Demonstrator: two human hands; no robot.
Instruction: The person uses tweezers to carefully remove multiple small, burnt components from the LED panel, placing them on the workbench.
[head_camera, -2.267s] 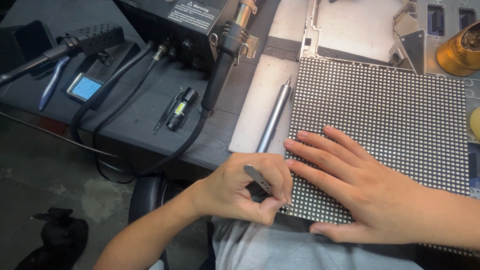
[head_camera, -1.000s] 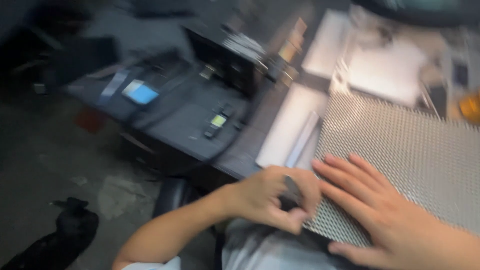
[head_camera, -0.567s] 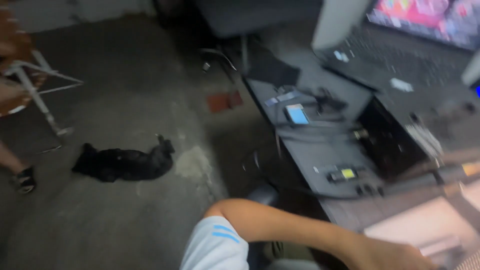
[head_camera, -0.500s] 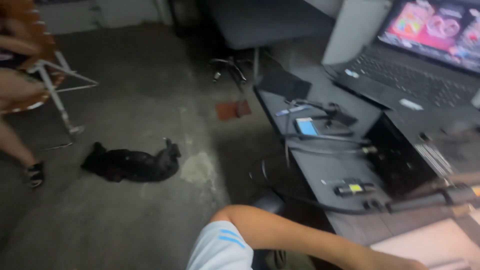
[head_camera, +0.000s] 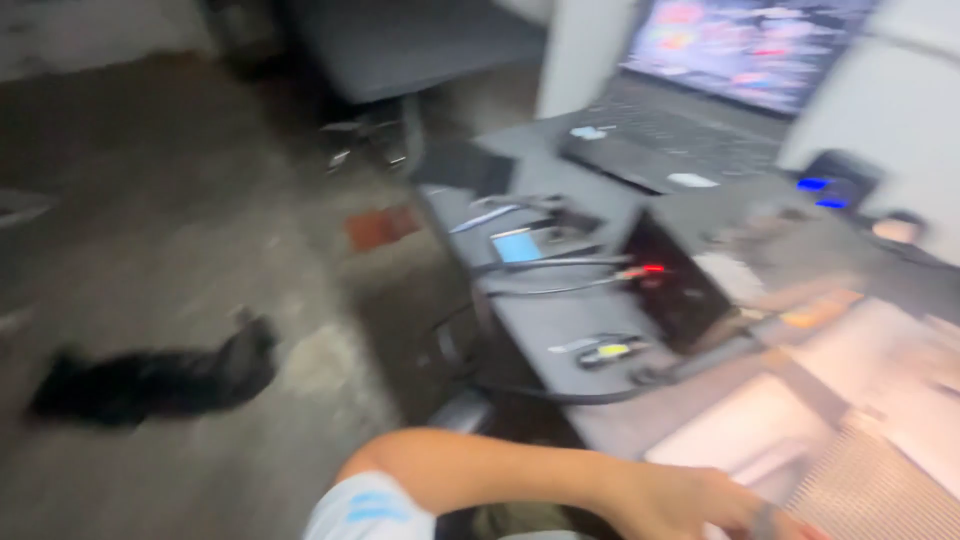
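The picture is blurred by head motion. My left forearm comes in from the bottom, and my left hand (head_camera: 700, 497) rests curled at the near edge of the bench. A small grey tool (head_camera: 765, 520) shows between its fingers. Just right of the hand lies the corner of a dotted grid panel (head_camera: 880, 495), flat on the bench. My right hand is out of the picture.
On the grey bench stand a black box with a red light (head_camera: 680, 285), a small blue-screened device (head_camera: 518, 245), black cables (head_camera: 560, 290) and a small yellow-marked item (head_camera: 610, 350). An open laptop (head_camera: 720, 90) sits at the back. A black bundle (head_camera: 150, 380) lies on the concrete floor.
The view swung left from the panel to the floor and is turning back right. My right hand, flat on the panel earlier, has left the picture. The panel's corner has come back.
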